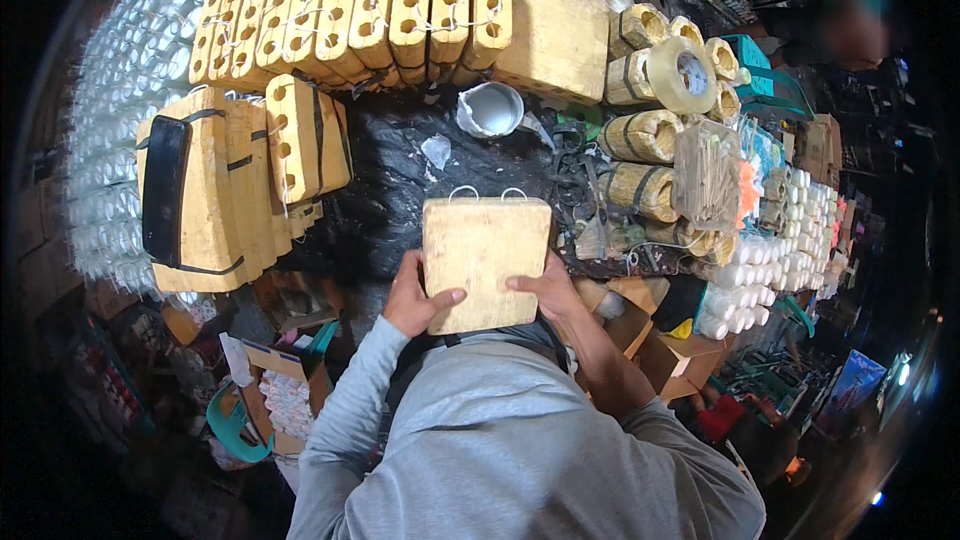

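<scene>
A yellow block (486, 258) is grasped by left hand (412, 300) and right hand (555, 290), handling apparently unfinished; holed blocks (368, 25) are already lined up.

Single head-worn fisheye view, facing steeply down, fairly near, over grey shirt (480, 440) and dark worktop (370, 225)

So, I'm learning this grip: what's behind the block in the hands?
Two pale loops stick out past the far edge of the block. Anything else behind it, including parts of the left hand and right hand, is covered.
</scene>
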Demonstrator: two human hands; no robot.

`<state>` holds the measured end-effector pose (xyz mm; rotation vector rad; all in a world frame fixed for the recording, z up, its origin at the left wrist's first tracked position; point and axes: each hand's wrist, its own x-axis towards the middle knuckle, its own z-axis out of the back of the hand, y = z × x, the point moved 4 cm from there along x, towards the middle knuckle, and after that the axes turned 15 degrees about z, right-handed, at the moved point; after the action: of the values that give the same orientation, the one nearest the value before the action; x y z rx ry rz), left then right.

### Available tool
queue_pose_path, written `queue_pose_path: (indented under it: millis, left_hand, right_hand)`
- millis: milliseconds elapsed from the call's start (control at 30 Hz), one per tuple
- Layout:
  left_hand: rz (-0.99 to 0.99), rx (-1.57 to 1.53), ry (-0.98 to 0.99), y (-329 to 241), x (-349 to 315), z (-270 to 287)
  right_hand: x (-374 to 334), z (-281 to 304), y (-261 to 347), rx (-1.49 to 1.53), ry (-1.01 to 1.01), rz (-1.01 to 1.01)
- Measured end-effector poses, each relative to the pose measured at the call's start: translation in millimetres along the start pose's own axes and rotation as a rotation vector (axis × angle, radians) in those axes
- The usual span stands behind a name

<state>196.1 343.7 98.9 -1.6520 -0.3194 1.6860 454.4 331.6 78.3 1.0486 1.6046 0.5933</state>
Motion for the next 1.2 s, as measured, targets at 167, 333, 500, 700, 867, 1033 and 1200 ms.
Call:
queue_pose_path:
  millis: [167,333,500,700,867,1033,1200]
  left_hand:
    - [-0.255,-0.314,0.010,-29.6,-45.6,33.0]
    - [-0.363,-0.304,-0.038,-28.2,-58.8,58.2]
    - [-0.557,-0.202,-0.129,-17.1,-46.2,72.2]
    - [-0.650,-0.048,-0.238,-23.3,-58.6,93.2]
    - [-0.602,0.138,-0.367,-19.6,-106.2,114.3]
    - [-0.553,0.280,-0.434,-7.7,-123.8,127.1]
    - [-0.478,0.257,-0.525,6.1,-135.6,138.5]
  right_hand:
    - [-14.0,-38.3,30.4,-0.160,0.262,0.232]
    - [8.3,-66.2,43.6,-0.436,0.413,0.372]
    - [34.2,-75.7,37.2,-0.555,0.540,0.634]
    - [35.7,-98.0,10.2,-0.491,0.531,0.589]
    - [55.6,-102.7,14.3,-0.642,0.825,0.401]
    - [148.6,-101.3,25.9,-1.449,0.460,0.300]
    - [178.4,-110.0,17.2,-1.630,0.472,0.248]
